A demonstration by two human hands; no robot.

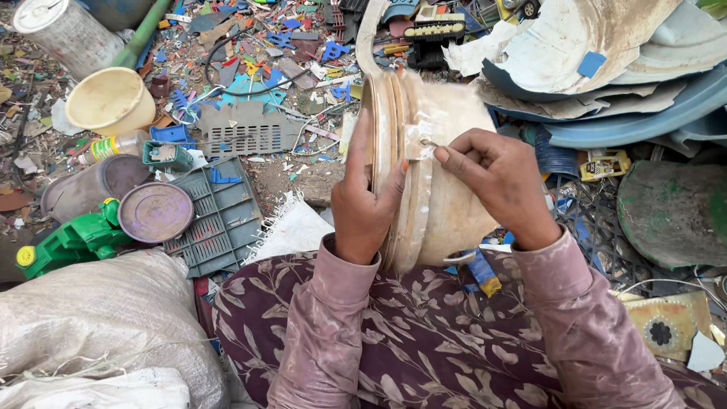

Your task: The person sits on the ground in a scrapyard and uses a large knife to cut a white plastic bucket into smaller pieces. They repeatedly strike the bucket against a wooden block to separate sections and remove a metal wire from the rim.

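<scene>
Bucket (pixel 435 174) on lap: left hand (pixel 363 204) clamps rim at 9 to steady; right hand (pixel 492 178) pinches handle pin (pixel 429 142) at 12.

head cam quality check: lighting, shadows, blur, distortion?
Head view: flat, even daylight, soft shadows only, no strong glare. The left hand, right hand and the cream plastic bucket they hold are sharp, as is most of the plastic scrap. Slight wide-angle stretch at the edges; the white sack at lower left looks a little soft.
</scene>
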